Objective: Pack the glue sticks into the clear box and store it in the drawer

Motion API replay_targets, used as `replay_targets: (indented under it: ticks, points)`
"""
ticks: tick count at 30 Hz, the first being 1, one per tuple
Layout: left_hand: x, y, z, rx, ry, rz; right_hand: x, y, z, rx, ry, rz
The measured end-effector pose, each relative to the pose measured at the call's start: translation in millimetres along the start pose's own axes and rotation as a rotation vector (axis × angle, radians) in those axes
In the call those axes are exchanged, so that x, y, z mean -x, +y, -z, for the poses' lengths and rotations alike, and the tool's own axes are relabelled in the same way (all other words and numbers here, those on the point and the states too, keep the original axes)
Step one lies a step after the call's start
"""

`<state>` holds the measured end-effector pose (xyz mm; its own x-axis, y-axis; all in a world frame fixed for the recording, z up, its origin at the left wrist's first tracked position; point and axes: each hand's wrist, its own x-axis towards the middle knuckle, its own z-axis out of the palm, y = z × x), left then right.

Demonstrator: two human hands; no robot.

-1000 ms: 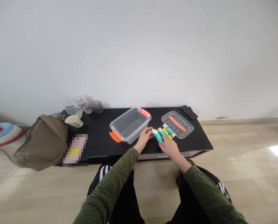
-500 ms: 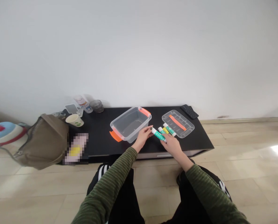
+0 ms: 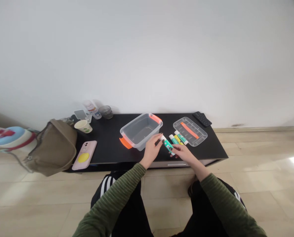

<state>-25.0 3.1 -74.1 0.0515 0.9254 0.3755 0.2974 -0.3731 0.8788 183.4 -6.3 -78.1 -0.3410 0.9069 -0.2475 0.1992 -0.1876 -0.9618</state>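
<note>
Nearer to us now is the lower end of the green-and-white stick [image 3: 168, 145], which half a second ago overlapped the row of other sticks and now shows apart from them. Our right hand [image 3: 182, 152] has come back with it, baring more of the yellow stick [image 3: 178, 139]. We grip that lower end narrowly between right thumb and fingers, while our left hand [image 3: 152, 148] pinches the upper, white end. Held slantwise between both hands, the stick is in front of the black surface's [image 3: 107, 141] row, just right of the clear box [image 3: 142, 131].

Beyond our right hand, the yellow stick lies between two green ones, a short one [image 3: 173, 139] and a longer one [image 3: 181, 137]; the longer one is at the edge of the orange-handled lid [image 3: 190, 130]. Well to our left lies a pink phone [image 3: 87, 151].
</note>
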Motion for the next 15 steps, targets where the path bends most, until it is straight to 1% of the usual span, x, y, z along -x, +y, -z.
replay_targets:
  ticks: [2, 3, 4, 5, 6, 7, 8, 9, 11, 13, 15]
  points:
    - [0, 10, 24, -0.206, 0.083, -0.185, -2, -5, 0, -0.153, 0.035, -0.028]
    - [-3, 12, 38, -0.299, 0.158, -0.229, -3, -7, 0, -0.2, 0.066, -0.04]
    - [-7, 11, 55, -0.38, 0.251, -0.222, -3, -10, 1, -0.226, 0.097, -0.047]
    - [-13, 7, 72, -0.446, 0.352, -0.164, -3, -12, 1, -0.238, 0.123, -0.049]
    - [-20, 2, 90, -0.499, 0.442, -0.067, -3, -13, 2, -0.239, 0.14, -0.048]
    - [-27, -6, 106, -0.534, 0.511, 0.049, -3, -15, 2, -0.237, 0.151, -0.044]
    - [-33, -14, 120, -0.55, 0.537, 0.164, -2, -16, 2, -0.233, 0.159, -0.035]
    - [-38, -23, 132, -0.545, 0.514, 0.267, -1, -16, 2, -0.222, 0.171, -0.023]
    - [-43, -36, 144, -0.416, 0.449, 0.392, 2, -17, 0, -0.154, 0.204, 0.006]
    - [-40, -43, 145, -0.244, 0.392, 0.449, 7, -20, -3, -0.022, 0.239, 0.065]
    - [-31, -42, 138, -0.131, 0.35, 0.458, 13, -26, -9, 0.128, 0.272, 0.154]
